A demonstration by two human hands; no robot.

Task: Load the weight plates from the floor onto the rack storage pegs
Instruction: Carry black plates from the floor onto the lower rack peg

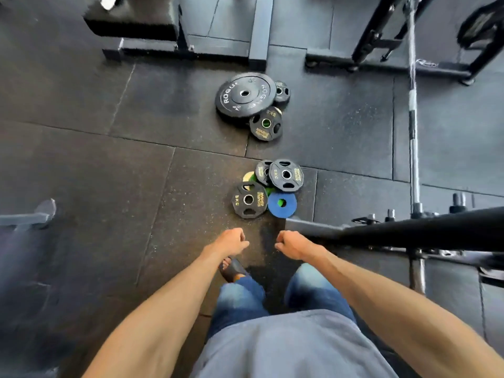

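Note:
Weight plates lie in two heaps on the rubber floor ahead of me. The near heap holds a black 5 kg plate (248,199), a second black 5 kg plate (286,175), a third black plate (262,171) partly under it, a blue disc (282,204) and bits of green and yellowish plates underneath. The far heap has a large black bumper plate (245,93), a small black plate (266,123) leaning on it and another (281,91) behind. My left hand (231,240) and right hand (290,242) hang above the floor just short of the near heap, fingers curled, holding nothing.
A rack's black beam (409,227) and steel feet cross the right side, with a barbell (413,132) running upright along it. A bare storage peg (30,216) sticks out at the left edge. More rack frames (259,31) stand at the top. My feet and jeans are below the hands.

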